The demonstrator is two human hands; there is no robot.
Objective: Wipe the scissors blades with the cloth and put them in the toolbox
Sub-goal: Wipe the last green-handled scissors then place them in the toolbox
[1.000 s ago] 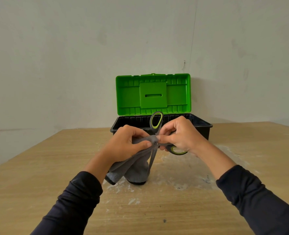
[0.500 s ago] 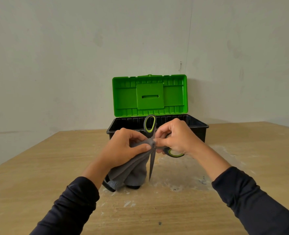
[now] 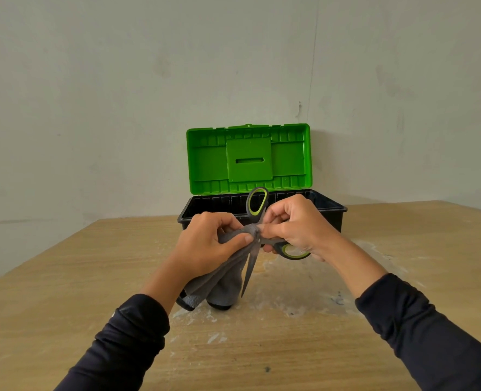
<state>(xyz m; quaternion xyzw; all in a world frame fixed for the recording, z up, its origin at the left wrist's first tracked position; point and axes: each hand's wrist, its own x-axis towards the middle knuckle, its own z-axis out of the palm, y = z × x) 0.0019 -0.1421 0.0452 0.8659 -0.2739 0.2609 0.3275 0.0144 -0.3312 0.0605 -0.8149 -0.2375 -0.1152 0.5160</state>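
Grey cloth [image 3: 225,277]: bunched in the left hand [image 3: 205,249], its loose end hanging down to the bench [image 3: 64,292], its top pressed against the scissors [image 3: 257,241] near the pivot.
Left fingers [image 3: 240,239]: curled closed, thumb pinching the cloth against the blade.
Right hand [image 3: 295,227]: fingers closed around the scissors at the pivot and lower handle; thumb and forefinger meet the cloth.
Scissors: held in the air between both hands, in front of the toolbox [image 3: 261,207]; handles spread, one grey-and-lime loop pointing up, the other sticking out low to the right under the right hand; one blade points down toward the bench, just beside the hanging cloth.
Toolbox: black tray, green lid [image 3: 249,158] standing upright and open, set on the bench behind the hands; the hands and upper scissor loop cover part of its front rim.
Bench: pale wood with white smears and a few dark specks under and around the hands.
Wall [image 3: 120,94]: plain, pale, close behind the toolbox.
Sleeves [image 3: 126,342]: dark, reaching to both wrists.
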